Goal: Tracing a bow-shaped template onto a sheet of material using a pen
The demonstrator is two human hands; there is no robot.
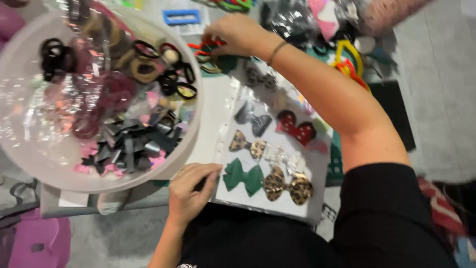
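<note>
Red hair ties [208, 43] lie at the far edge of the surface, pinched in the grip of the right hand [237, 33]. The left hand [191, 191] rests flat, grasping nothing, on the clear sleeve of bows [270, 149], beside the green bow [243, 177]. Sorting appears underway; the next move likely calls for a clean lift without snagging neighbouring ties.

Clutter around the work surface

A blue rectangular buckle [182, 17] lay at the top; yellow and orange headbands [350, 63] sat right; a purple case [32, 240] stood lower left.
</note>
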